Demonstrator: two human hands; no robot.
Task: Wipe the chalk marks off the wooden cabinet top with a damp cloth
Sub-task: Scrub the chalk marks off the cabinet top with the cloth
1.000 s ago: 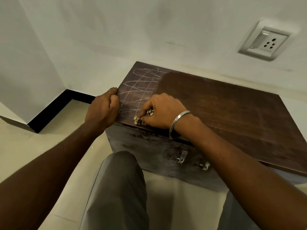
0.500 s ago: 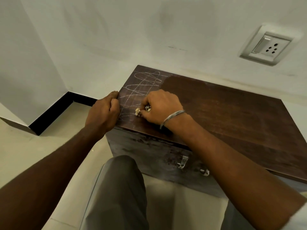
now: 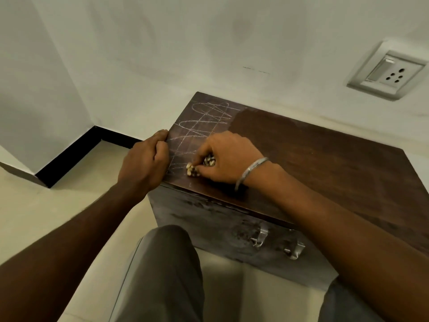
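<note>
Chalk marks (image 3: 202,126), white looping scribbles, cover the left end of the dark wooden cabinet top (image 3: 325,163); the rest is plain brown. One small wadded cloth (image 3: 192,169), pale with dark specks, lies on the marks near the front edge, pinched in the right hand (image 3: 227,159). The left hand (image 3: 144,161) curls round the top's left edge. Two hands, one cloth

A white switch-and-socket plate (image 3: 386,70) is sitting on the pale wall (image 3: 209,43) up at the top right, five pin holes showing next to one rocker switch. Black skirting (image 3: 69,156) is running along the foot of the wall on the left and turning a corner. Cream floor tiles (image 3: 46,205) are spreading out below it, and a knee in grey trousers (image 3: 162,270) is poking up at the bottom middle.
</note>
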